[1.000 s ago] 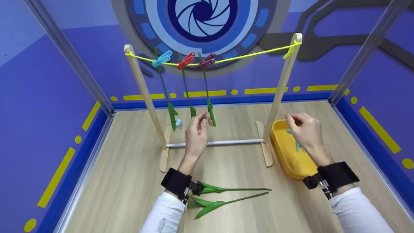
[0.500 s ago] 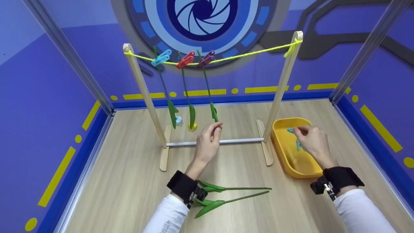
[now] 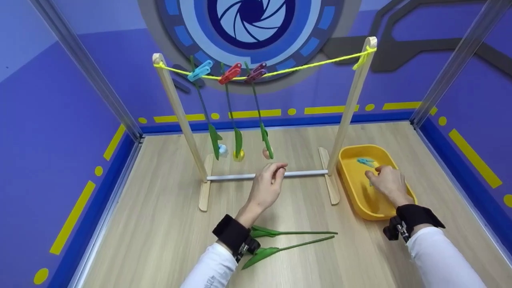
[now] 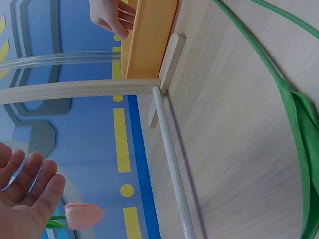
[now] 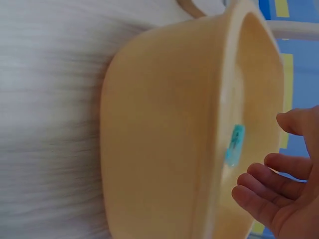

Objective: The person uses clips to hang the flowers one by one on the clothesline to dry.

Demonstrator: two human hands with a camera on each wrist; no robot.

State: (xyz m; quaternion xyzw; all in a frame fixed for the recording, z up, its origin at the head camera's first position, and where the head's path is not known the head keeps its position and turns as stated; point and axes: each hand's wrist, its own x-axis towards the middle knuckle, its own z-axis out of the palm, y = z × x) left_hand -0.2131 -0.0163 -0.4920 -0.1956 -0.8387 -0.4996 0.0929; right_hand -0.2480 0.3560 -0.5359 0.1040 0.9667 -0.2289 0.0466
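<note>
My left hand (image 3: 267, 185) is in front of the rack, its fingers loosely bent and holding nothing. Just beyond it hangs a pink tulip (image 4: 83, 215), stem up, pegged by a purple clothespin (image 3: 256, 73). A yellow tulip (image 3: 239, 155) under a red clothespin (image 3: 230, 73) and a pale blue tulip (image 3: 223, 151) under a light blue clothespin (image 3: 200, 71) hang further left. Over the yellow bin (image 5: 164, 134), my right hand (image 3: 387, 185) has thumb and fingers apart with nothing between them. A teal clothespin (image 5: 235, 144) lies inside the bin, close to those fingers.
A yellow string (image 3: 312, 66) runs between the wooden posts (image 3: 352, 104) of the rack, with a white bar (image 3: 306, 173) low across it. Two more tulips lie on the table, their green stems (image 3: 308, 241) pointing right; my left wrist partly covers them.
My left hand has drawn away from the pink tulip, toward the right and nearer me, leaving it hanging. My right hand has lowered into the bin area, its fingers spreading.
</note>
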